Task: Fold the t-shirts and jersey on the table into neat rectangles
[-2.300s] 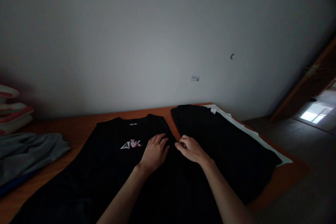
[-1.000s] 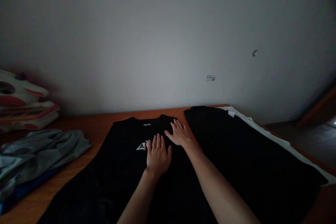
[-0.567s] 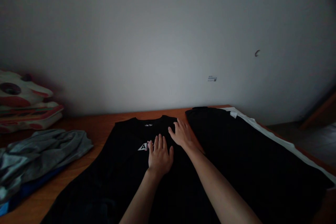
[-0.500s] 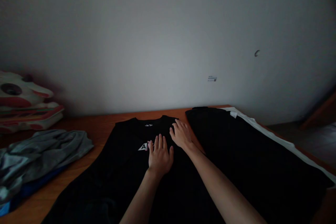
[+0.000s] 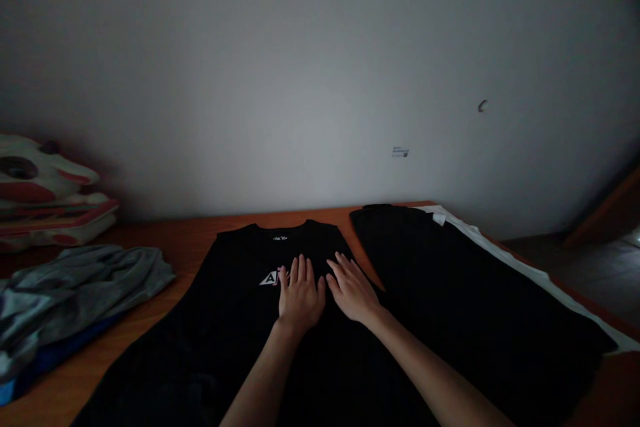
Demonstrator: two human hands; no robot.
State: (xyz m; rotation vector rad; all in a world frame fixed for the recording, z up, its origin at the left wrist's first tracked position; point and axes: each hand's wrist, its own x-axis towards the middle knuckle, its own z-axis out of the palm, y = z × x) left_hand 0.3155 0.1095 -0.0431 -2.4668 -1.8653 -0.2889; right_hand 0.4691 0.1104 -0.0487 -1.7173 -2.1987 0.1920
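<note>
A black T-shirt (image 5: 240, 313) lies spread on the wooden table, its neckline toward the wall. A small white and pink print (image 5: 270, 277) shows on its chest, partly covered by my fingers. My left hand (image 5: 302, 293) rests flat on the shirt beside that print, fingers stretched out. Just to its right, my right hand (image 5: 352, 287) lies palm down on the shirt near its right side, fingers extended and slightly apart. Neither hand grips the fabric. The shirt's lower part runs out of view in the dark foreground.
More black clothing (image 5: 450, 293) lies to the right, over a white garment (image 5: 510, 255) along the table's edge. At left are a crumpled grey garment (image 5: 100, 280), blue fabric (image 5: 65, 350) and a white and red toy (image 5: 55, 197). A wall (image 5: 280, 80) rises behind the wooden table (image 5: 185, 230).
My right hand has slid down from the shirt's upper right shoulder toward the chest, and its fingers have straightened. My left hand stays in place on the shirt. The view has shifted slightly.
</note>
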